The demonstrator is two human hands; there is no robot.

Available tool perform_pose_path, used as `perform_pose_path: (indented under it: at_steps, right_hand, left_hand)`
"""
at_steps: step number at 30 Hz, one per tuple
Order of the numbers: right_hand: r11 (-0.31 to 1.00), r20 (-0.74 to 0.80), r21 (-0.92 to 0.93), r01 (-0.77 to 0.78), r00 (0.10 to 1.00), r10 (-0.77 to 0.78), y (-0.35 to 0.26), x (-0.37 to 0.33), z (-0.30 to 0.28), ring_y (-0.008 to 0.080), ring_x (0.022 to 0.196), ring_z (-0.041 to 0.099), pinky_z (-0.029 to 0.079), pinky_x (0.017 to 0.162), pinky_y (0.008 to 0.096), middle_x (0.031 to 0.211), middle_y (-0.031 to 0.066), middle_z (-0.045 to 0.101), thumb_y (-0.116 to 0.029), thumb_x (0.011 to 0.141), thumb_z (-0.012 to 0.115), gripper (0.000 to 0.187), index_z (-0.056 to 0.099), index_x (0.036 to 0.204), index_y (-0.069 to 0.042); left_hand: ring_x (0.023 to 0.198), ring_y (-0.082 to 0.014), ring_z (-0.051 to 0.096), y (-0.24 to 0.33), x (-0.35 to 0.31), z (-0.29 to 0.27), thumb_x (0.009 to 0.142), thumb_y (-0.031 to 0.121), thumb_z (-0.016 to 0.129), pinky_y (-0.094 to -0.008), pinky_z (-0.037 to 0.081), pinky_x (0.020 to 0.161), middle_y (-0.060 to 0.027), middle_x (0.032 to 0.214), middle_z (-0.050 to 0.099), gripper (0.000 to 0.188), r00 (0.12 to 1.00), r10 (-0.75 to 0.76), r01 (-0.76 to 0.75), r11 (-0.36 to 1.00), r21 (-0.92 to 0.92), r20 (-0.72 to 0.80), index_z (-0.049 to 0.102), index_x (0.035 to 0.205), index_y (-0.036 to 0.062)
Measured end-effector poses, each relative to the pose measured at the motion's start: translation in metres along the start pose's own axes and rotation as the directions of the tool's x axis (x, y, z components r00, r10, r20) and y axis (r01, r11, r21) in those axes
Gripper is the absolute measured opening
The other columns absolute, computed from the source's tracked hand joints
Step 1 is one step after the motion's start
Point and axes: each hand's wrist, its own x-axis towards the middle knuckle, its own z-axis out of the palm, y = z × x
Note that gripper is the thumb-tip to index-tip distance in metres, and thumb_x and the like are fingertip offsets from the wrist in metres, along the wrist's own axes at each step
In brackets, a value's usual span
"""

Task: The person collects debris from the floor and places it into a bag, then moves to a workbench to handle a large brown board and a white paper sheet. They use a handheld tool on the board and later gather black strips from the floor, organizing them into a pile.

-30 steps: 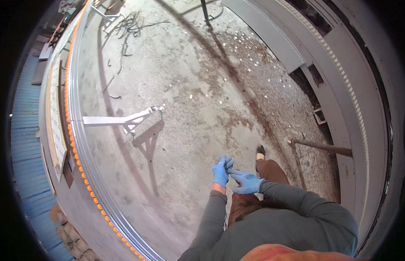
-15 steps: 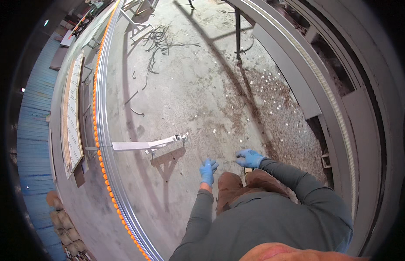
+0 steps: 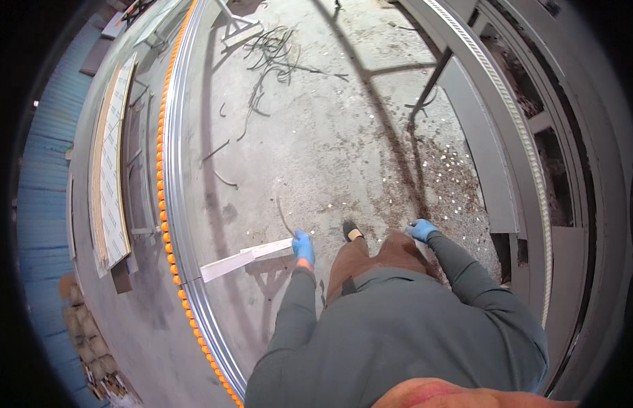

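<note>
Head view: blue-gloved left hand (image 3: 303, 248), left of the body, at the right end of a white, flat metal support arm (image 3: 241, 259). Arm's long axis runs left-right, right end slightly farther; its left end meets a silver, grooved metal rail (image 3: 175, 204) edged with round orange rollers (image 3: 161, 204). Thin, dark, curved strip (image 3: 283, 216) sits just beyond the left hand, long axis near-far, leaning left at its far end; its near end meets the glove in view. Left grip: fingers look bent, can't tell whether they pinch the strip or touch the support arm. Left hand is clearly nearer to both.

Blue-gloved right hand (image 3: 420, 230): over the right thigh, well apart from the strip, fingers look curled; can't tell if anything's inside.

Far off, a tangle of dark strips (image 3: 272, 58) lies on the grey concrete floor (image 3: 316, 143). Grey metal panel (image 3: 476, 129) at right.
</note>
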Motion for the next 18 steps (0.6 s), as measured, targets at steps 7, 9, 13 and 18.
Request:
perform_pose_path:
  at_steps: [7, 9, 13, 18]
  right_hand:
    - [0.976, -0.005, 0.202, -0.082, 0.996, 0.085, -0.057, 0.100, -0.058, 0.0351, 0.108, 0.070, 0.053, 0.094, 0.0418, 0.114, 0.0221, 0.073, -0.039, 0.087, 0.065, 0.048, 0.073, 0.114, 0.000]
    - [0.982, 0.018, 0.178, -0.066, 0.998, 0.063, -0.071, 0.148, -0.071, 0.0346, 0.108, 0.070, 0.053, 0.093, 0.0413, 0.114, 0.0219, 0.073, -0.040, 0.087, 0.066, 0.050, 0.072, 0.116, 0.000]
    - [0.984, -0.087, 0.180, -0.003, 0.996, 0.019, -0.105, 0.244, -0.106, 0.0344, 0.107, 0.070, 0.052, 0.094, 0.0410, 0.111, 0.0241, 0.073, -0.041, 0.087, 0.066, 0.051, 0.073, 0.113, 0.002]
    - [0.996, 0.037, 0.093, -0.006, 0.999, 0.003, -0.207, 0.320, -0.201, 0.0256, 0.095, 0.070, 0.053, 0.086, 0.0393, 0.104, 0.0177, 0.075, -0.040, 0.090, 0.068, 0.046, 0.073, 0.111, 0.001]
  left_hand:
    - [0.089, -0.0331, 0.067, 0.173, 0.103, 0.031, 0.100, 0.060, 0.042, -0.0440, 0.052, 0.082, -0.0213, 0.096, 0.072, 0.073, 0.913, 0.276, -0.247, 0.960, 0.129, -0.301, 0.067, 0.107, -0.0085]
    - [0.098, -0.0386, 0.068, 0.215, 0.119, 0.036, 0.100, 0.059, 0.042, -0.0458, 0.052, 0.086, -0.0267, 0.103, 0.071, 0.074, 0.915, 0.267, -0.229, 0.961, 0.154, -0.302, 0.067, 0.111, -0.0098]
    - [0.111, -0.0457, 0.066, 0.278, 0.134, 0.027, 0.098, 0.055, 0.041, -0.0477, 0.051, 0.092, -0.0333, 0.113, 0.069, 0.072, 0.947, 0.170, -0.131, 0.979, 0.155, -0.272, 0.067, 0.113, -0.0103]
    - [0.105, -0.0432, 0.068, 0.345, 0.166, 0.018, 0.095, 0.049, 0.041, -0.0470, 0.052, 0.090, -0.0317, 0.109, 0.070, 0.066, 0.904, 0.113, -0.062, 0.989, 0.135, -0.413, 0.068, 0.113, -0.0091]
